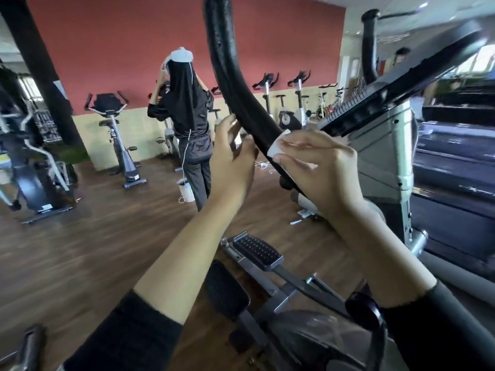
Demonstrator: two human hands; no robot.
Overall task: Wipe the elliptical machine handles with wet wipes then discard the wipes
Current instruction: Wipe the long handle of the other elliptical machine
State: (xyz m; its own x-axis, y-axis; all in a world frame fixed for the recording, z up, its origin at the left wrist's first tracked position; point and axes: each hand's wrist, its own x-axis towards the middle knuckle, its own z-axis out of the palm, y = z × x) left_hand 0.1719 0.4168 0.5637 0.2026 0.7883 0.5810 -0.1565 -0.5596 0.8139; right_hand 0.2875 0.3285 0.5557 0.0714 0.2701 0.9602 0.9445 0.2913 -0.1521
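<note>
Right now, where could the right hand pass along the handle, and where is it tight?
Free: the black handle above both hands, bare up to the frame top. Tight: the right hand with the wipe has the left hand just across the handle, and the console close beside.

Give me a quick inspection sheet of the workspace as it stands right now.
Surface: wooden floor, pedals below.
Job's things: black handle slants up; white wipe pressed on it.
Clutter: white bits on the floor near the machine base.
Hands: right hand pinches the wipe against the handle; left hand beside the handle, fingers relaxed.
Cables: white cord on the floor.
Surroundings: person standing ahead, exercise bikes along a red wall.
</note>
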